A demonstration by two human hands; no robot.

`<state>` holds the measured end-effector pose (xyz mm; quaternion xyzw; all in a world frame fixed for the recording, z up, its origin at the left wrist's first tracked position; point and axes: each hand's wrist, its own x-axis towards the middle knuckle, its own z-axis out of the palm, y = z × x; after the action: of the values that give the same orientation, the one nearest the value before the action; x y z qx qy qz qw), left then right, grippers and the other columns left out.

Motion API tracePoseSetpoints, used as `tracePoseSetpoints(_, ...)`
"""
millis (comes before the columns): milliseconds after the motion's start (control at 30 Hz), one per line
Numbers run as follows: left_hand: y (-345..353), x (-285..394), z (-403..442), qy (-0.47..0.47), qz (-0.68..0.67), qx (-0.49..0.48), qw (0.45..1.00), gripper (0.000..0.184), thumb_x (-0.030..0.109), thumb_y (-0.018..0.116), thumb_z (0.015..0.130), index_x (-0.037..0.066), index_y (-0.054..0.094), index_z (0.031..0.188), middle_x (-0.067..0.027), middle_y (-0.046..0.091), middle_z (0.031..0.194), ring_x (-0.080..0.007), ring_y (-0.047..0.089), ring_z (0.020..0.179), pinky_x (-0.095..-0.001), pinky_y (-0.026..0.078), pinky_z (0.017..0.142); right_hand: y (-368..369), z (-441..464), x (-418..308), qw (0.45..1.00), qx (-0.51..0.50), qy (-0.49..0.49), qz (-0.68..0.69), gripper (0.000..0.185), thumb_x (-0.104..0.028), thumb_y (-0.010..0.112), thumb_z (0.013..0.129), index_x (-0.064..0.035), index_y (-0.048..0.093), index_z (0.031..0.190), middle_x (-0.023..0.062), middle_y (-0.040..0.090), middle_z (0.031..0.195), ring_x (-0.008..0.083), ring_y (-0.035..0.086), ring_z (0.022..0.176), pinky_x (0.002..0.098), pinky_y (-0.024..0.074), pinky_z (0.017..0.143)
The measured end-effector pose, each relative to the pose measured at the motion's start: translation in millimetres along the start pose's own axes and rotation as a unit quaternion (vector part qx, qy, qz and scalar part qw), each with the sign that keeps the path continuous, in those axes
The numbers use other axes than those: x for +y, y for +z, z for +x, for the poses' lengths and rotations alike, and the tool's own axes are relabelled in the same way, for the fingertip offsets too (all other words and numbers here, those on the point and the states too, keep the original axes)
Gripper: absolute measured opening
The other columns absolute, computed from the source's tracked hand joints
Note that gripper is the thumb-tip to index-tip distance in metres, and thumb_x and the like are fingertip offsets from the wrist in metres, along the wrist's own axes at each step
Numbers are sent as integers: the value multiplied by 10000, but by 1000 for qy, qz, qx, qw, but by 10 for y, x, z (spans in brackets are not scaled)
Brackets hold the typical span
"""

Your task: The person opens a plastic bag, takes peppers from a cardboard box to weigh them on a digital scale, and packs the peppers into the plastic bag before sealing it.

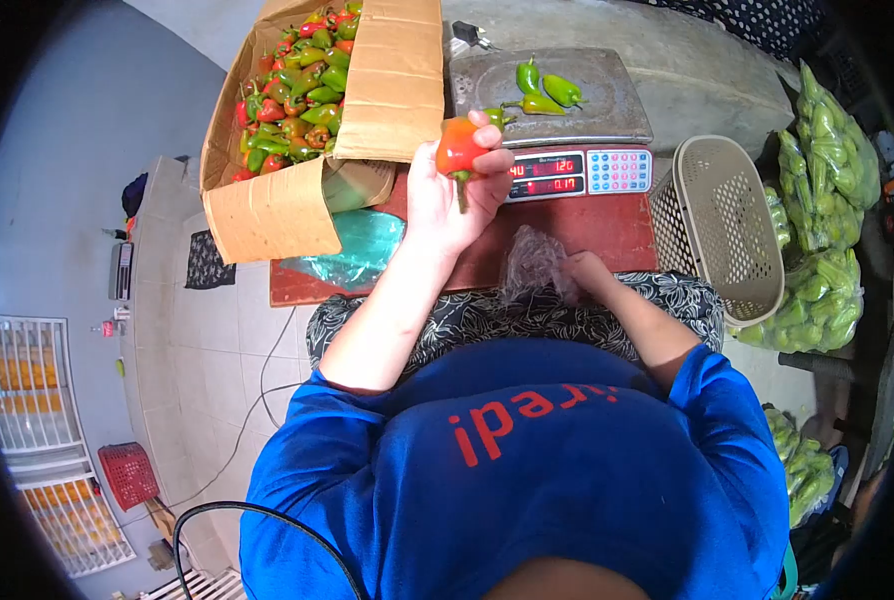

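My left hand (pixel 437 205) is closed round a red-orange pepper (pixel 458 147), its green stem pointing down toward me, in front of the scale's near left corner. Low on the right, my right hand (pixel 589 273) grips a crumpled clear plastic bag (pixel 533 262) above the red table edge. Several green peppers (pixel 564 91) lie on the metal pan of the digital scale (pixel 607 118). Another green pepper (pixel 494 117) shows just behind my left fingers; whether it touches them I cannot tell. The scale's red digits are lit, partly covered by my left hand.
An open cardboard box (pixel 392 85) full of red and green peppers stands at the upper left. Teal plastic (pixel 357 250) lies on the red table (pixel 607 225). To the right stand a beige perforated basket (pixel 732 230) and bags of green peppers (pixel 832 150). A cable crosses the floor.
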<state>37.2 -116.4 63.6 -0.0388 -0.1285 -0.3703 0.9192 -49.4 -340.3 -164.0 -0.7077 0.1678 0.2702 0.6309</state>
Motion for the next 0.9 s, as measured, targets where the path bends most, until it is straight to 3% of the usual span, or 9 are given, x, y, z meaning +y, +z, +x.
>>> tracePoseSetpoints(167,46,-10,-15,-8,4,-35,999,266,225,407,932,34,509,1086,-52,505,864,-152,483,680,-279,440,604,10,9,-4,1000,9,27,-1,255,-219,610,876,-8,673,748,40,591,605,144,517,442,310,410,415)
tracePoseSetpoints(267,-78,73,-57,-30,-3,-21,999,270,247,449,888,53,505,1067,-73,529,872,-169,491,687,-289,445,596,23,-14,-38,999,13,36,1,249,-217,611,873,-9,680,756,42,597,616,150,525,452,307,419,429)
tracePoseSetpoints(400,-371,175,-415,-43,77,166,982,355,392,484,926,84,556,1086,-85,581,901,-191,541,711,-295,464,600,0,45,59,999,27,5,-37,237,-216,610,870,-11,687,779,45,603,628,159,542,474,308,428,440)
tracePoseSetpoints(433,-373,201,-543,-22,172,288,942,298,352,537,918,100,549,1077,-75,584,912,-216,589,745,-342,515,647,2,69,103,998,33,-6,-55,235,-214,609,870,-9,687,786,44,607,632,158,549,483,307,430,442)
tracePoseSetpoints(500,-897,466,-781,-79,293,354,885,229,267,588,901,111,538,1061,-77,584,926,-239,629,802,-392,556,693,-9,147,158,994,43,-31,-91,233,-211,605,868,-4,688,801,44,614,640,156,562,500,305,433,445)
tracePoseSetpoints(600,-1354,765,-918,-64,281,495,820,185,255,554,920,103,547,1026,-84,607,983,-248,634,837,-378,569,715,4,58,30,1000,-2,19,-2,244,-226,596,875,-8,682,807,42,619,640,149,566,502,295,436,444)
tracePoseSetpoints(767,-1892,1184,-823,10,451,525,722,159,226,574,885,179,529,1030,-21,603,938,-174,614,804,-381,535,713,-7,-26,-54,999,-1,38,-7,276,-245,565,904,-2,672,826,39,624,648,129,554,476,279,425,422)
tracePoseSetpoints(900,-1742,1121,-734,27,466,542,699,288,233,582,877,176,506,1149,4,591,1010,-138,575,879,-337,494,739,-9,-16,-56,999,-11,46,-26,268,-239,535,919,-21,666,835,27,634,668,119,571,494,270,438,416)
